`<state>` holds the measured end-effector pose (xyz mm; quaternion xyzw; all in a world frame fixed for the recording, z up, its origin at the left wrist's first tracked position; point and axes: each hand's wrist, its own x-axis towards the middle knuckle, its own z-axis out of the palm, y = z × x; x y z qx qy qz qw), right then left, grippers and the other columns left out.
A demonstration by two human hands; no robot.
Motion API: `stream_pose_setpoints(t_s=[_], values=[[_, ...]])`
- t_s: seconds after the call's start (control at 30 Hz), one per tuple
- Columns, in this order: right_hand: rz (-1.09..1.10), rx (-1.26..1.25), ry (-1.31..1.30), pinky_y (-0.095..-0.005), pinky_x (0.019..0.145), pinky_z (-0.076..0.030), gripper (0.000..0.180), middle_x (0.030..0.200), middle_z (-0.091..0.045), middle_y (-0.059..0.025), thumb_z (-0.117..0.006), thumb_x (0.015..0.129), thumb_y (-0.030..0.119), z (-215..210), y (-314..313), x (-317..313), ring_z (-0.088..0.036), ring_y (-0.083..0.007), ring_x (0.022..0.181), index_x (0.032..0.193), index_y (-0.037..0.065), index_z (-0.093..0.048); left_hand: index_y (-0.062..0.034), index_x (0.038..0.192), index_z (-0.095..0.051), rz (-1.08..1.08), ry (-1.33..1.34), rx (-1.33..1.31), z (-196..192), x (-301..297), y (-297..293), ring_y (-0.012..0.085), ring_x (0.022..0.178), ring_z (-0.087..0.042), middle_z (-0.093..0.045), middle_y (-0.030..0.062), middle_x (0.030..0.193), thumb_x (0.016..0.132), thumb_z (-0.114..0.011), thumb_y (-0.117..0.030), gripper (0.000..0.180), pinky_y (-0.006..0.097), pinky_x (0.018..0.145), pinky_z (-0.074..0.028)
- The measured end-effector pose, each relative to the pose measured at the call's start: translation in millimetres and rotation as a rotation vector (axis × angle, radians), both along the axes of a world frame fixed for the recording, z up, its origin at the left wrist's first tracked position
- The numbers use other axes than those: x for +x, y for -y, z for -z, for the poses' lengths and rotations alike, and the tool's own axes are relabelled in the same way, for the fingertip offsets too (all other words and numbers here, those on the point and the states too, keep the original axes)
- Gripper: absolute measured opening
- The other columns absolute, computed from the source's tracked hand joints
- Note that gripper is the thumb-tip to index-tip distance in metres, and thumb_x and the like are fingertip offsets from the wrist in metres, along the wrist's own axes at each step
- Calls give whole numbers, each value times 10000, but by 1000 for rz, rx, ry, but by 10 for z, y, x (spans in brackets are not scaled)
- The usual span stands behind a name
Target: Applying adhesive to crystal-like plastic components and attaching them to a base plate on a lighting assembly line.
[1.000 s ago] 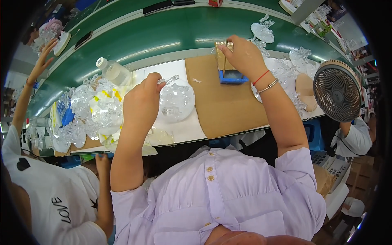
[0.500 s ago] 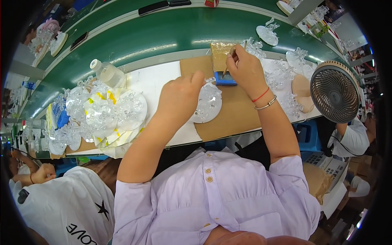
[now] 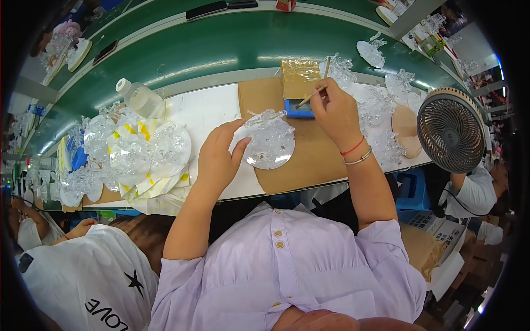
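A round white disc (image 3: 269,153) with clear plastic pieces along its top edge and small shiny dots lies on the cardboard sheet (image 3: 309,160). At its left edge is my left hand (image 3: 217,160), thumb and fingers apart, the fingertips close to the clear pieces; whether they touch is hard to tell. My right hand (image 3: 335,115) pinches a thin wooden stick (image 3: 312,97). The stick's lower tip is down at a shallow blue tray (image 3: 299,114), in front of a block wrapped in brown tape (image 3: 300,79).
A clear bottle (image 3: 141,99) and piled discs with clear pieces (image 3: 149,151) stand left. More clear pieces (image 3: 375,105) and a fan (image 3: 451,129) are on the right. Phones (image 3: 206,10) lie along the back shelf. A person in a white shirt (image 3: 99,276) sits at left.
My left hand has loosened from the disc's top and moved left, its fingers spreading. The disc now lies flatter. My right hand has moved slightly down and right, the stick's tip at the blue tray.
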<state>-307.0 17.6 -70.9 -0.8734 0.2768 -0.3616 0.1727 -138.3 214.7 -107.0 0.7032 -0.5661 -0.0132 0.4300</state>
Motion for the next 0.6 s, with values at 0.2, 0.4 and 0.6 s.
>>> stream_pose_setpoints(t_s=[0.2,0.4,0.6], values=[[54,90,52,-264,526,-458,88,652,-612,-75,-626,875,93,18,-93,-133,-594,-147,546,927,32,-588,-59,1114,-629,-33,-44,-51,114,3,69,300,946,-637,-674,119,1029,827,-702,-94,298,369,799,-514],[15,45,8,-257,533,-459,71,669,-620,-69,-618,884,82,65,-109,-111,-593,-134,556,922,28,-592,-50,987,-685,-77,-150,-91,244,23,206,260,826,-666,-699,95,914,823,-703,-84,169,339,720,-527],[51,35,83,-235,537,-460,69,702,-640,-65,-619,895,65,57,-172,-282,-580,-93,575,930,13,-590,-49,950,-686,-67,-155,-104,222,55,248,241,794,-664,-696,87,884,821,-704,-85,136,328,696,-524]])
